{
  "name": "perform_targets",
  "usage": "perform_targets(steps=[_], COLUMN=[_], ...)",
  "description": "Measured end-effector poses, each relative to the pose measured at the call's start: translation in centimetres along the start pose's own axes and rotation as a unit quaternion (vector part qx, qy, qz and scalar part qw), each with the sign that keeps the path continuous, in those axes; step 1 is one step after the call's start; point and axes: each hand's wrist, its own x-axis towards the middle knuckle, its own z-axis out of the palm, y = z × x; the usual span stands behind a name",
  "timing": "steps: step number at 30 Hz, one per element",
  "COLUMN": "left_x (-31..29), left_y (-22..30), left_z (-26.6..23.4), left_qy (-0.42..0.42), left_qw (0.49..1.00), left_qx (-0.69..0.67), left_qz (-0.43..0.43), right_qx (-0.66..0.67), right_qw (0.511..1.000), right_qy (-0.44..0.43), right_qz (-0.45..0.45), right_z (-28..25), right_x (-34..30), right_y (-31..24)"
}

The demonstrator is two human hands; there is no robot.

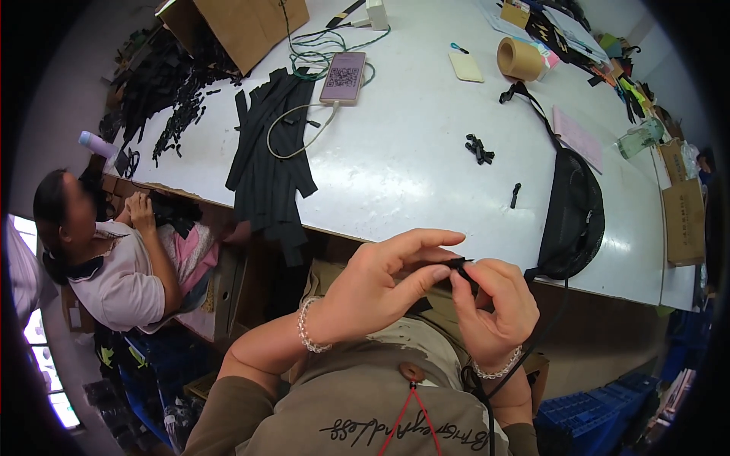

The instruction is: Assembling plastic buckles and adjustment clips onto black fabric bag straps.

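Note:
Close to the table's near edge, my two hands meet over a small black piece, perhaps a strap end or zipper pull; its exact kind is hidden by fingers. My left hand pinches one end between thumb and fingers, its index finger stretched out above. With thumb and fingertips closed, my right hand grips the other end. On the table beyond lie a little heap of small black pieces and one single black piece. A black waist bag rests to the right of them.
Long black fabric strips hang over the table's front edge at left. A phone with a cable lies behind them, near a cardboard box. A tape roll stands at the back right. Another person sits at left.

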Motion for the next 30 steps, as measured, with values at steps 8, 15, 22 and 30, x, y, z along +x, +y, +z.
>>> perform_targets(steps=[8,15,22,30], left_x=[0.6,1.5,2.3,2.3], left_y=[-1.7,-0.3,-0.4,-0.9], left_z=[-0.3,-2.8,-3.8,-3.7], left_qy=[0.032,-0.087,-0.158,-0.123], left_qw=[0.997,0.994,0.983,0.984], left_qx=[0.062,-0.045,-0.060,-0.065], left_qz=[0.016,-0.054,-0.073,-0.113], right_qx=[-0.001,0.204,0.446,0.495], right_qw=[0.998,0.972,0.851,0.829], right_qy=[-0.023,-0.065,-0.122,-0.081], right_qz=[0.050,0.102,0.247,0.249], right_z=[0.6,0.4,0.7,1.2], right_x=[-0.1,-0.6,-1.2,-2.1], right_y=[0.1,1.5,2.3,2.8])
